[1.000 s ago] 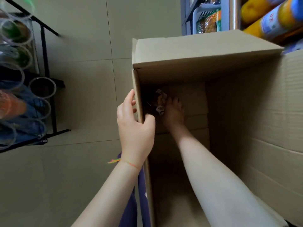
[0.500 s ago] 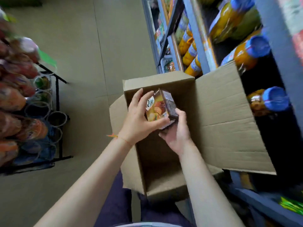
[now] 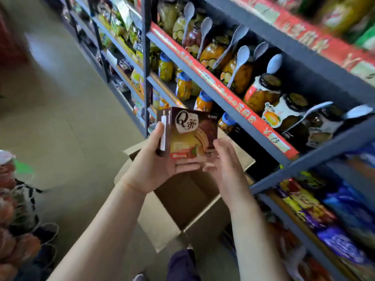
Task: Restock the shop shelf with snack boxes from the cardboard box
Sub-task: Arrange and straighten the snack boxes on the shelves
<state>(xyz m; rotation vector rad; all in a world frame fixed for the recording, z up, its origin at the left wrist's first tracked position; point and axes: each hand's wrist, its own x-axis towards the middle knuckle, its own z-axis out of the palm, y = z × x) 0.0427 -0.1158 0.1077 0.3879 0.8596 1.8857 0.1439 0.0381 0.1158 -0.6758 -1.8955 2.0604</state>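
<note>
The snack box [image 3: 187, 134] stands upright in my left hand [image 3: 156, 171], its printed front facing me and its taller side running up and away from my palm. My left thumb lies along its near-left edge and my fingers curl under its base, so that hand alone carries it. My right hand [image 3: 225, 161] is just beside the box's lower right corner, fingers loose and spread; I cannot tell if they touch it. The cardboard box [image 3: 182, 201] sits open below both hands. The shelf [image 3: 229, 98] of jars [image 3: 261, 92] lies ahead and to my right, nearer my right hand, so I judge the box must travel up and rightward.
</note>
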